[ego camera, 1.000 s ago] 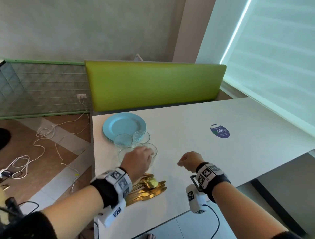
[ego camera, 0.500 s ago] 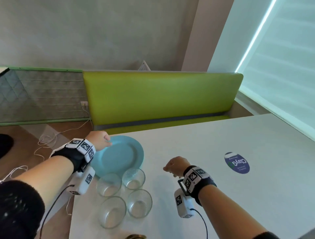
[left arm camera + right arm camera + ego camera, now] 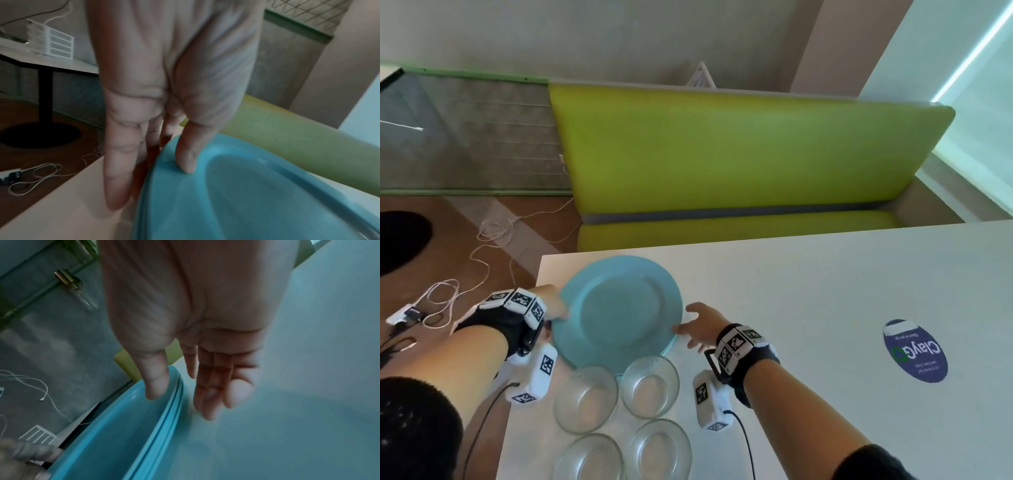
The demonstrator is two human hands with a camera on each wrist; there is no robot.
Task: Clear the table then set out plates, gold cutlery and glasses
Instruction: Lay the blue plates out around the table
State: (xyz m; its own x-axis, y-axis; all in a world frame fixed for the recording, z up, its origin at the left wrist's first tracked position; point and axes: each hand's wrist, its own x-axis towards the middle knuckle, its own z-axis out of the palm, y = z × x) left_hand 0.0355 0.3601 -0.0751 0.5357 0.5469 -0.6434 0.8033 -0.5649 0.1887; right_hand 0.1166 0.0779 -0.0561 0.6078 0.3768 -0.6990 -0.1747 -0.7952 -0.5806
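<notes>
Two hands close on a stack of blue plates at the far left of the white table.

We see the left hand [image 3: 551,305] at the left rim of the plates [image 3: 619,311], thumb [image 3: 185,155] pressed on top of the rim and fingers [image 3: 119,170] reaching straight down beside it toward the table [image 3: 808,291]. Our right hand [image 3: 698,325] is at the right rim, thumb [image 3: 154,382] over the edge and fingers [image 3: 211,391] loosely extended alongside, not yet clamped. Layered rims in the right wrist view suggest several plates, so we judge the stack stiff, fairly heavy, smooth and breakable. The best hold is probably at opposite rims, fingers slid underneath and thumbs on top, lifted level. Four glasses [image 3: 650,387] stand just near of the plates, so clearance is tight.
</notes>
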